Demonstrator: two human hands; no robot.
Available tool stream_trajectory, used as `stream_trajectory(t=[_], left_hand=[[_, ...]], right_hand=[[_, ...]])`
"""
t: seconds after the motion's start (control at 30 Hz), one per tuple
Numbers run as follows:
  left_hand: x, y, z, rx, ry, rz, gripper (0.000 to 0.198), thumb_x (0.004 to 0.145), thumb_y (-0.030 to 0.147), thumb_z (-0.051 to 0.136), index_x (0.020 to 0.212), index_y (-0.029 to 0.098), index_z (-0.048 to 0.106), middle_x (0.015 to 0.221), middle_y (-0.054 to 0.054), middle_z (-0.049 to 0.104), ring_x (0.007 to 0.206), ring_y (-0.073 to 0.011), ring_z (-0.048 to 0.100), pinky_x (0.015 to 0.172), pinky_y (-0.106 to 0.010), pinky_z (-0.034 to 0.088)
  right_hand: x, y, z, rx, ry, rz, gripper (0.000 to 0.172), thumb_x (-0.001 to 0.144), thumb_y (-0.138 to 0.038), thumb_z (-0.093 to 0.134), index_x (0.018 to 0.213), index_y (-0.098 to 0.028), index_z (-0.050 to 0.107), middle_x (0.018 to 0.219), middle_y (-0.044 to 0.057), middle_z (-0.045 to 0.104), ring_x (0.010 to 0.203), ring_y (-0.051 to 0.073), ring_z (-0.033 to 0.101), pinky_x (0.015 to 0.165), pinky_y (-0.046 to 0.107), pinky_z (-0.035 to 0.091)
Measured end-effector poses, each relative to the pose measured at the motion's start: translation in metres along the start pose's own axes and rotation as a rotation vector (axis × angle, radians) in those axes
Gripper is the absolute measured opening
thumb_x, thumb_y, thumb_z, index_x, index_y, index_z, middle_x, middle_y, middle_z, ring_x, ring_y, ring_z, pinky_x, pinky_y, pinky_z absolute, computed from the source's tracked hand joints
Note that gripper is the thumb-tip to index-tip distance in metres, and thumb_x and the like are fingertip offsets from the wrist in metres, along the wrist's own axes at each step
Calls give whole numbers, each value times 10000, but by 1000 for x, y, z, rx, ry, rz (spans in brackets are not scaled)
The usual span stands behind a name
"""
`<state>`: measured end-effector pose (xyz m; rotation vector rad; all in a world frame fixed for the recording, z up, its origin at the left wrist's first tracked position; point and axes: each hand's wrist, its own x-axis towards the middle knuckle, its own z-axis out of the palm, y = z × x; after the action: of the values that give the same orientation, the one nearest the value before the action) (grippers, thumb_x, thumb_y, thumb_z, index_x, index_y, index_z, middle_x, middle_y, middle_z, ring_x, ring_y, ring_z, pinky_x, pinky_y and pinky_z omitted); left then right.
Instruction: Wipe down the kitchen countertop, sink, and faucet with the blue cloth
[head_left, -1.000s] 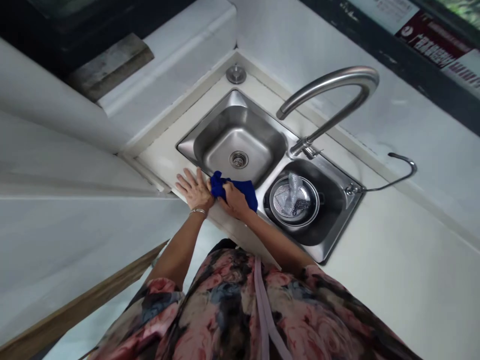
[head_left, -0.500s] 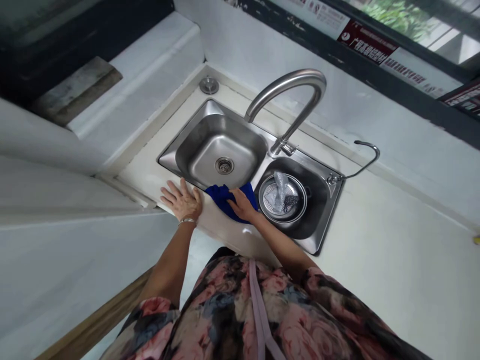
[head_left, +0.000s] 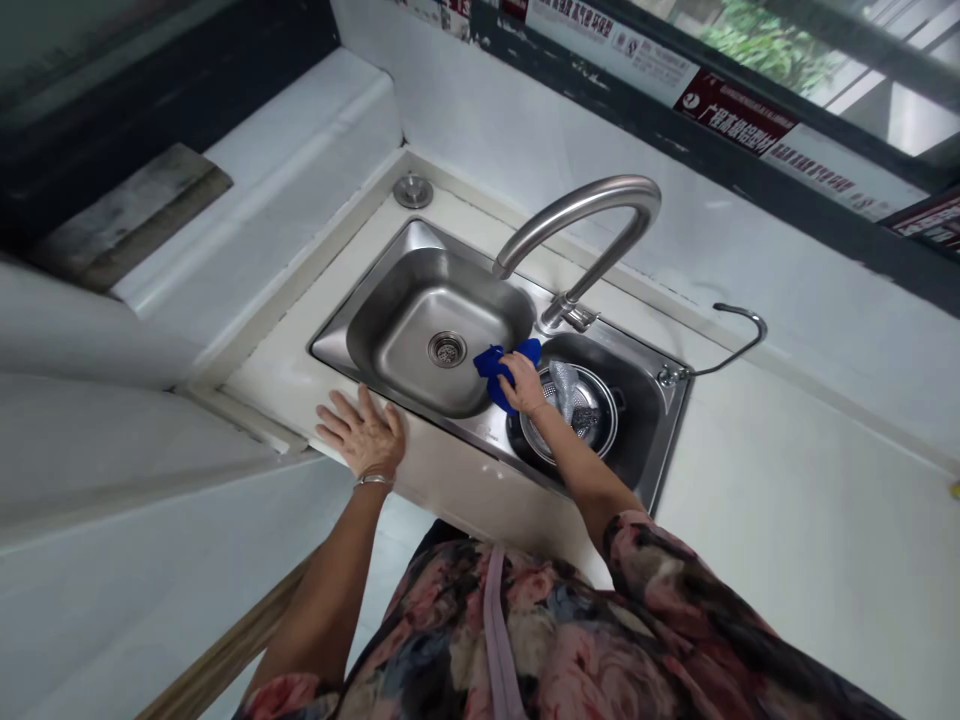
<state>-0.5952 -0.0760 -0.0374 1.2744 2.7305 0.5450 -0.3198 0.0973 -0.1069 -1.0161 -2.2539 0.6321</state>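
My right hand [head_left: 521,385] grips a blue cloth [head_left: 495,372] over the divider between the two basins of a steel sink [head_left: 360,330]. The cloth spreads out beyond my fingers and hides part of the divider. My left hand [head_left: 364,432] lies flat on the pale countertop [head_left: 439,460] at the front left of the sink, its fingers spread and nothing in it. Beneath my right forearm, the right basin holds a round perforated metal strainer [head_left: 546,390] with a clear crumpled plastic wrapper [head_left: 564,385] in it.
A curved steel faucet [head_left: 592,200] arches over the sink from its back edge. A thin bent metal spout [head_left: 739,350] rises at the right corner. Behind the left basin sits a round metal drain plug [head_left: 412,190]. Walls border the counter at the back and left.
My right hand has moved the blue cloth from the front counter edge up and back onto the sink divider. My left hand stays flat on the counter. The view has shifted slightly.
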Motion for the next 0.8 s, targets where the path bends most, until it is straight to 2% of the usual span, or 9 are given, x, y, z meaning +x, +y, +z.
stream_trajectory(t=[0.23, 0.4, 0.5, 0.63, 0.73, 0.8], left_hand=[[0, -1, -2, 26, -4, 1, 703, 1020, 490, 451, 1630, 146, 401, 1750, -240, 163, 1619, -499, 39, 1267, -747, 74], [0, 1, -3, 43, -4, -2, 692, 1026, 477, 444, 1632, 146, 397, 1749, -239, 169, 1624, -484, 44, 1274, -734, 75], [0, 1, -4, 50, -7, -16, 687, 1026, 471, 445, 1629, 144, 403, 1750, -238, 169, 1627, -476, 46, 1272, -738, 85], [0, 0, -4, 67, -11, -19, 686, 1025, 474, 453, 1626, 147, 410, 1743, -243, 188, 1626, -472, 61, 1274, -728, 91], [0, -1, -5, 80, -3, -9, 694, 1029, 489, 443, 1633, 150, 400, 1743, -242, 192, 1625, -473, 68, 1283, -710, 83], [1, -1, -6, 86, -6, -12, 698, 1029, 494, 441, 1638, 155, 390, 1746, -236, 186, 1625, -474, 70, 1283, -707, 86]], right_hand=[[44, 47, -27, -58, -20, 9, 365, 1013, -372, 468, 1297, -200, 622, 1284, 143, 696, 1272, 290, 610, 1260, 591, 384], [74, 55, -33, -161, -133, 89, 374, 984, -236, 453, 1305, -172, 634, 1296, 164, 674, 1300, 288, 567, 1301, 550, 318], [88, 47, -26, -203, -42, 183, 421, 960, -165, 419, 1328, -151, 622, 1306, 181, 659, 1324, 304, 543, 1296, 571, 307], [115, 42, -20, -242, 135, 277, 473, 1006, -161, 339, 1411, -129, 580, 1402, 205, 595, 1396, 326, 500, 1256, 579, 368], [140, 50, -21, -351, 164, 292, 486, 1039, -160, 356, 1493, -137, 529, 1572, 210, 467, 1514, 340, 391, 1288, 580, 313], [150, 57, -18, -433, 165, 307, 487, 1043, -133, 372, 1508, -125, 514, 1627, 221, 408, 1563, 357, 316, 1298, 634, 252]])
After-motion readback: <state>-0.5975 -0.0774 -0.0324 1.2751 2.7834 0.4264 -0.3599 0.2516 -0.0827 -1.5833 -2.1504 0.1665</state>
